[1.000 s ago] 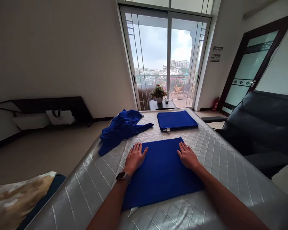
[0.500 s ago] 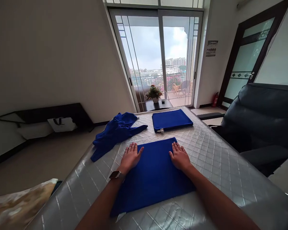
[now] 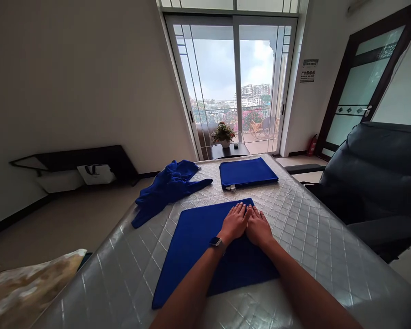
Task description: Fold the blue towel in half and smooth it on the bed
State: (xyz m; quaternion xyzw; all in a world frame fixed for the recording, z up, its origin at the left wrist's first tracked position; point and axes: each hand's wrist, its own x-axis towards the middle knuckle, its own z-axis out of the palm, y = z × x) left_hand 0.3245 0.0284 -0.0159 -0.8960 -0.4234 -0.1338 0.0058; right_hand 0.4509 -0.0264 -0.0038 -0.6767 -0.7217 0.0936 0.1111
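Observation:
A folded blue cloth (image 3: 188, 246) lies flat on the silver quilted mattress (image 3: 304, 269) in front of me. My left hand (image 3: 235, 221) rests palm down near its far right corner, fingers stretched out; a watch is on that wrist. Right beside it, touching, my right hand (image 3: 258, 227) lies flat on the cloth's right edge, also with outstretched fingers. Neither hand grips anything. Beyond them sits a neatly folded blue stack (image 3: 248, 172) with a white tag at its near edge. To its left is a crumpled blue garment (image 3: 173, 186).
A black leather chair (image 3: 390, 169) stands close to the mattress's right side. Behind the far edge, a small dark table (image 3: 228, 151) holds a potted plant (image 3: 225, 132) before a sliding glass door. A brown and white blanket (image 3: 37, 285) is at the lower left.
My left hand has slid from the cloth's left edge across to the right, up against my right hand. The right hand stays near the right edge. The view has shifted slightly.

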